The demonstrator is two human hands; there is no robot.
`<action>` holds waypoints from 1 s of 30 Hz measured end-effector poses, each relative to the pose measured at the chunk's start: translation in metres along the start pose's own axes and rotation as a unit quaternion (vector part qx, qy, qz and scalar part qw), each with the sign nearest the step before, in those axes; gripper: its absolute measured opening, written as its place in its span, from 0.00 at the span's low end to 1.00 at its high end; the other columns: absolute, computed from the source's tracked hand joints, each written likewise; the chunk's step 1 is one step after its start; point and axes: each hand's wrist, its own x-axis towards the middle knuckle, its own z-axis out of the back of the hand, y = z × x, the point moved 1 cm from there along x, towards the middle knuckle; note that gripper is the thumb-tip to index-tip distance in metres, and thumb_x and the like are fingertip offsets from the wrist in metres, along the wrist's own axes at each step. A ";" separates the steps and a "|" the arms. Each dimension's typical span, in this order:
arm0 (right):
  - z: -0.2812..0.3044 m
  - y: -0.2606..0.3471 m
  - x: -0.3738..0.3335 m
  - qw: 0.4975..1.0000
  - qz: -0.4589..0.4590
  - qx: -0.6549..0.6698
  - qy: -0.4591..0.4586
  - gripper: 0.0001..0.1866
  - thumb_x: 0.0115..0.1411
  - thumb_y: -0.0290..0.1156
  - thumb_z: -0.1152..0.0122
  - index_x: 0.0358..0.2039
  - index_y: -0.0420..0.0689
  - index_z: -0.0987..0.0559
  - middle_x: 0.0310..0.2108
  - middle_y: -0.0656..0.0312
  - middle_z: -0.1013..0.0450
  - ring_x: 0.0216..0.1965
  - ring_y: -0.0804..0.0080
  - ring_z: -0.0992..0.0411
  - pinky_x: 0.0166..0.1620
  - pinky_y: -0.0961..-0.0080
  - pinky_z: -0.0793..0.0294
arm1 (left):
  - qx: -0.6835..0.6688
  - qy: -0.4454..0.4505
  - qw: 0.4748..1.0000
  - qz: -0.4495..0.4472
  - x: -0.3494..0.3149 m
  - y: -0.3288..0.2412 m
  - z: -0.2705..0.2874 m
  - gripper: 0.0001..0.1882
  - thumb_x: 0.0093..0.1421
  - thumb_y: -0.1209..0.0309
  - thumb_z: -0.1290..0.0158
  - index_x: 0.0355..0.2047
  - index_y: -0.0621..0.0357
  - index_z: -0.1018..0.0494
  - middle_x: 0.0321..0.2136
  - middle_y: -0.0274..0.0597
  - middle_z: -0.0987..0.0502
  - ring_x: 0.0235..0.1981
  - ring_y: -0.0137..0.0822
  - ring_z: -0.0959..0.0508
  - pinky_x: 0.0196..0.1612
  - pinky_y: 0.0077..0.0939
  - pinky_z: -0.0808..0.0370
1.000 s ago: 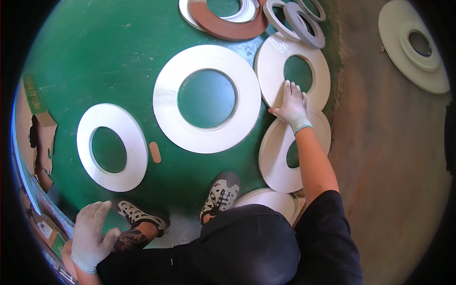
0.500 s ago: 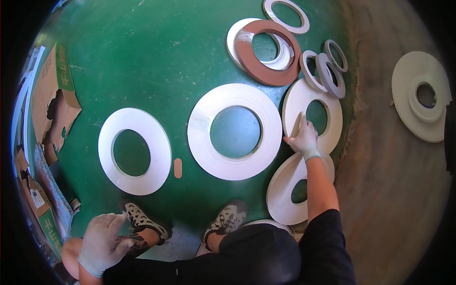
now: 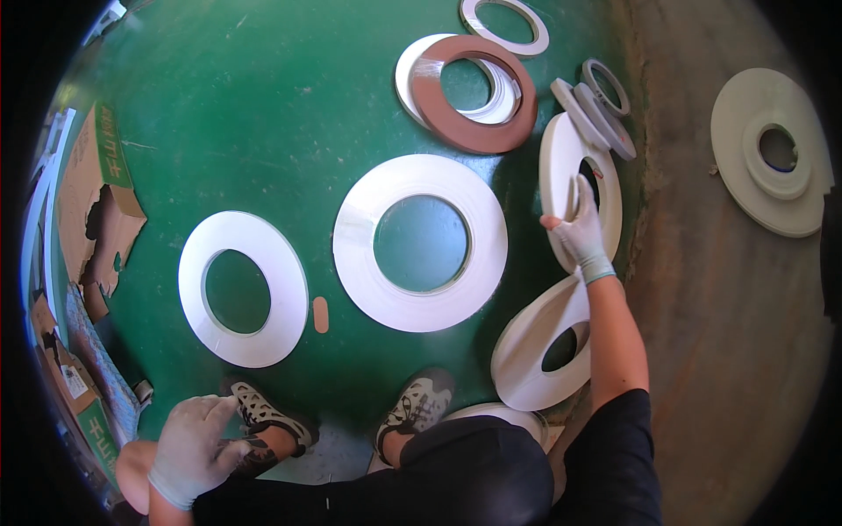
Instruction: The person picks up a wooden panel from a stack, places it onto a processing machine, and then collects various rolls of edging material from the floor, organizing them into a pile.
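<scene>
Head view: outstretched right hand [image 3: 582,226] grips tilted white ring [image 3: 559,171]

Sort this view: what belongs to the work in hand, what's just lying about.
Work in hand: right hand; the tilted white roll it grips; probably the brown roll and middle flat white roll.
Apparently lying about: torn cardboard box; small tan oval piece.

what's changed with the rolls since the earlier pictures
The right hand has raised the left side of the white roll it grips, tilting it toward the right; the two small rolls resting on it tipped along. The brown roll, middle white roll and empty left hand stayed put.
</scene>
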 end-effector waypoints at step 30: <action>-0.035 0.325 -0.139 0.780 -0.174 0.572 0.183 0.43 0.71 0.66 0.61 0.65 0.37 0.30 0.52 0.40 0.23 0.46 0.51 0.19 0.53 0.57 0.16 | 0.032 -0.019 0.999 -0.001 -0.037 0.028 0.024 0.33 0.57 0.54 0.38 0.58 0.62 0.28 0.53 0.54 0.24 0.54 0.59 0.25 0.61 0.53 0.31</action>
